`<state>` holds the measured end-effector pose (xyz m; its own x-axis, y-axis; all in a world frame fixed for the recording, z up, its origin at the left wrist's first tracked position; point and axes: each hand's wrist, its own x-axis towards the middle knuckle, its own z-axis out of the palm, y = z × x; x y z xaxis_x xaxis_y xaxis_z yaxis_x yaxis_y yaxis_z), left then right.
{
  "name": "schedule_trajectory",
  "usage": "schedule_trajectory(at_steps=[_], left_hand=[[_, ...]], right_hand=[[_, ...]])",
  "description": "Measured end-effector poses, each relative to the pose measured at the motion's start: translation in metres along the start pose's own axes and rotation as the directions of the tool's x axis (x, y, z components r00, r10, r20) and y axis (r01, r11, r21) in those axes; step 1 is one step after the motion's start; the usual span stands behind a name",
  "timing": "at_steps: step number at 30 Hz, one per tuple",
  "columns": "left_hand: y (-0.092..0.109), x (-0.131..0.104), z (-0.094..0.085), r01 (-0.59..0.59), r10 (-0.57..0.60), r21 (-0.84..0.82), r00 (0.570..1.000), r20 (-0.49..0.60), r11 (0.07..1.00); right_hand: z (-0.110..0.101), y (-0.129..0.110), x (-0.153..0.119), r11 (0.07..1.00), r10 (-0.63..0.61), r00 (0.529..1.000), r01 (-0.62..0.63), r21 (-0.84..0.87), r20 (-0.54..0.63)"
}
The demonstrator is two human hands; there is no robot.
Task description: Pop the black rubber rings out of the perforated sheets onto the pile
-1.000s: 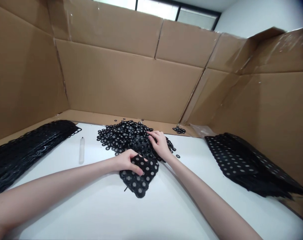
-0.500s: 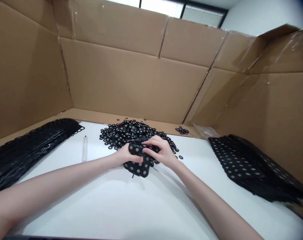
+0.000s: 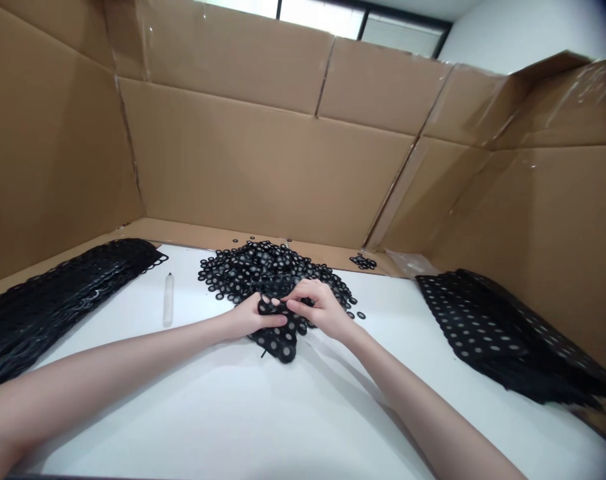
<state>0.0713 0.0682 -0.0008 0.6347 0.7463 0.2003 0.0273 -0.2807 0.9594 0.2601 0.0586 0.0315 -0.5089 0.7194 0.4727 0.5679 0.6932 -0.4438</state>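
Note:
A bent black sheet with pale round spots (image 3: 284, 352) is gripped in my left hand (image 3: 250, 315), its thumb across the front and fingertips showing over the top. The lower part of the sheet hangs towards me, a thin black strip sticking out below. My right hand (image 3: 323, 308) is closed in a pinch at the sheet's upper edge; whether a loose ring is between those fingertips is too small to tell. Just behind both hands lies a heap of small black rings (image 3: 263, 257) with pale centres, partly hidden by them.
A long stack of black openwork sheets (image 3: 73, 293) lies at the left. Beside it is a clear pen-like tool (image 3: 169, 300) with a dark tip. More spotted black sheets (image 3: 493, 333) lie at the right. A small ring cluster (image 3: 363, 261) sits by the cardboard walls (image 3: 263, 167) around the white table (image 3: 207, 413).
The sheet's upper part has folded down and away, and left fingertips now show over its top. My right fingers have closed from a looser hold into a pinch at that edge.

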Motion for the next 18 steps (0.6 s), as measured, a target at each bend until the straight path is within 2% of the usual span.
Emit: schedule_trajectory(at_steps=[3,6,12,18], left_hand=[[-0.001,0.0,0.0,-0.016,0.016,0.039,1.0,0.014,0.999],[-0.003,0.0,0.0,-0.017,0.016,0.082,1.0,0.016,0.996],[-0.003,-0.001,0.002,-0.04,0.037,0.12,0.999,0.028,0.992],[-0.002,0.001,0.0,-0.029,0.028,0.053,0.999,0.029,0.998]], right_hand=[[0.002,-0.002,0.0,0.998,0.056,0.998,-0.056,0.029,0.004],[0.008,-0.006,-0.001,0.992,0.128,0.992,-0.128,-0.012,-0.014],[0.022,-0.014,-0.004,0.955,0.222,0.964,-0.246,-0.166,-0.149],[0.024,-0.011,-0.001,0.957,0.283,0.945,-0.29,-0.014,-0.165]])
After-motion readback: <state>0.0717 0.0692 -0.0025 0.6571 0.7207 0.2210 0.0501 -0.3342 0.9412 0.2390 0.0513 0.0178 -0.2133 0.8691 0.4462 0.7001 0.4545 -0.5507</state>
